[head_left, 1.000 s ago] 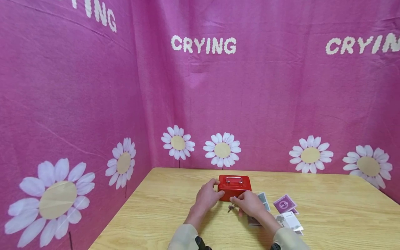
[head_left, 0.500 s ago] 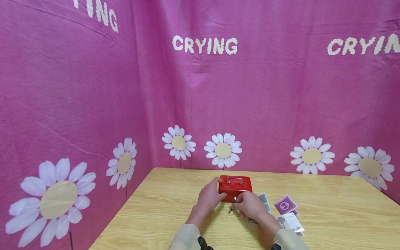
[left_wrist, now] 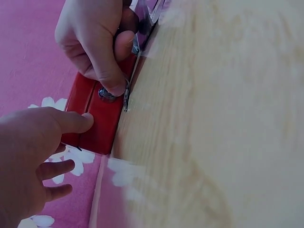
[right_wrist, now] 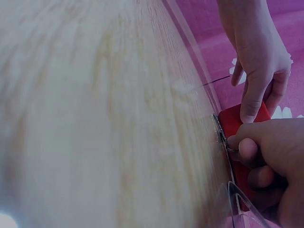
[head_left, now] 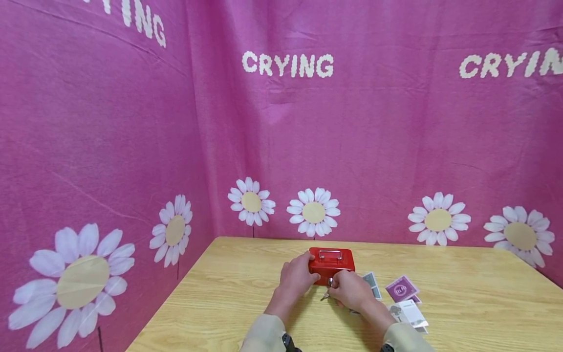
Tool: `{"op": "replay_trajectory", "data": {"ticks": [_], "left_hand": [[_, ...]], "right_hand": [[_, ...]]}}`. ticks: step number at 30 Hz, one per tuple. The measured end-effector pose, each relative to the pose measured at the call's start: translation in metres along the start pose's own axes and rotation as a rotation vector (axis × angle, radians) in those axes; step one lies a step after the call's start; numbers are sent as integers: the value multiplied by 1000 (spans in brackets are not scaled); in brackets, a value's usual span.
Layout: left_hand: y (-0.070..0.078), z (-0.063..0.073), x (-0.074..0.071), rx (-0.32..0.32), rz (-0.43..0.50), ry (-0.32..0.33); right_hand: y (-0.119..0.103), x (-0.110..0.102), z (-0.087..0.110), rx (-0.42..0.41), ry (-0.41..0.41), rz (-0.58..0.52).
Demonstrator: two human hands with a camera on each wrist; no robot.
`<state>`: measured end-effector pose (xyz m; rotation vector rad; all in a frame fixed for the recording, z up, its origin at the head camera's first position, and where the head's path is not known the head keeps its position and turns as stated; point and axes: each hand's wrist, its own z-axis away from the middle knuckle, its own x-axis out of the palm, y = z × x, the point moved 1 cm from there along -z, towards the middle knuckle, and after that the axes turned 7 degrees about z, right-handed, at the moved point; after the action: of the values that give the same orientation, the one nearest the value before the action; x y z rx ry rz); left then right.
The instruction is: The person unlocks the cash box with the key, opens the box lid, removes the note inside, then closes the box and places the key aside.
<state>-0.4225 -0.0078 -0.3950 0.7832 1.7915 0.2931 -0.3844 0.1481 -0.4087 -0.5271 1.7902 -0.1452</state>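
A small red cash box (head_left: 342, 266) with a silver handle (head_left: 330, 255) on its lid stands closed on the table. My left hand (head_left: 296, 276) grips the box at its left end, thumb on the front face beside the lid seam. At the front, my right hand (head_left: 354, 291) pinches a key at the round silver lock (left_wrist: 105, 94); the fingertips cover most of the key. A ring with another key (left_wrist: 127, 97) dangles below those fingers, close to the tabletop.
Right of the box, several folded paper notes lie on the wooden table (head_left: 211, 303): a grey-green one (head_left: 372, 283), a purple one (head_left: 401, 289) and a whitish one (head_left: 409, 313). Pink cloth with daisies (head_left: 365, 146) hangs behind and to the left.
My right fingers have shifted and turned slightly at the lock, and the dangling keys have swung. The silver lock now shows beside the fingertips. My left hand has edged slightly right, still on the box.
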Motion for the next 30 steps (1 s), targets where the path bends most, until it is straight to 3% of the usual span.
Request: {"op": "replay_trajectory", "data": {"ticks": [5,17,25,30], "left_hand": [[3,-1,1,-9,-58,9],[11,-4,2,53,-250,19],[10,-3,-1,30,-235,-46],[11,-1,0,32,-235,-32]], "right_hand": [[-1,-2,1,-16,-6,14],[2,-6,0,-49,-16,34],[1,-3,-2,-55,10,49],[-1,-4,-3,-79,33,77]]}}
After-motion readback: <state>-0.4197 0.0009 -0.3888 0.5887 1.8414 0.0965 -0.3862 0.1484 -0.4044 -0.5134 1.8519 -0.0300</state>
